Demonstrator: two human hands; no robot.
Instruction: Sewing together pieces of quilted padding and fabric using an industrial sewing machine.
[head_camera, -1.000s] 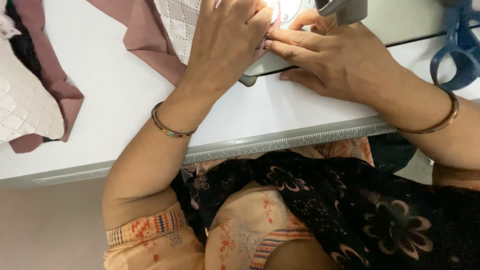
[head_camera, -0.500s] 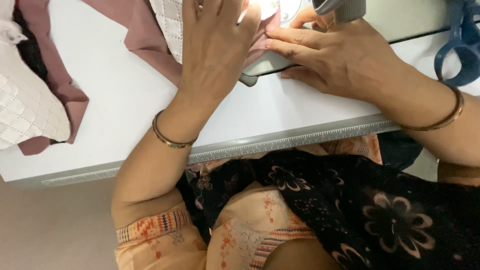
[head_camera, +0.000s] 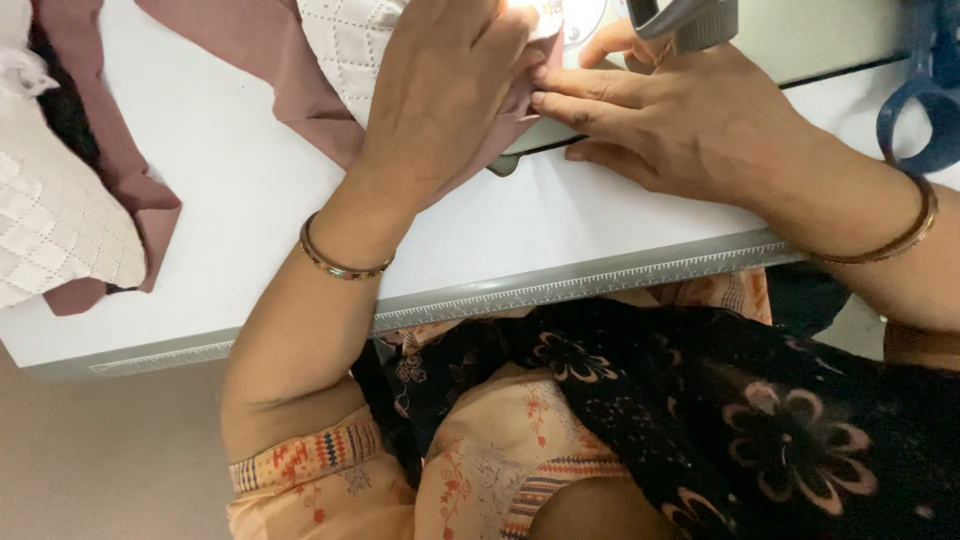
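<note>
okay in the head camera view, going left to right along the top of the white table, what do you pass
White quilted fabric pile → mauve fabric → left hand → right hand → blue scissors, all on the white table.

Left hand (head_camera: 440, 95) palm down, fingers toward 12 o'clock, right hand (head_camera: 680, 120) flat, fingers (head_camera: 575, 85) toward 9 o'clock, fingertips meeting, both wrists bangled

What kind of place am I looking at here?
Most likely a sewing or tailoring workstation. Both hands, left hand and right hand, press mauve fabric with white quilted cloth flat by a sewing machine's metal foot. The white table has a ruler-marked edge, and blue scissors lie nearby.
</note>
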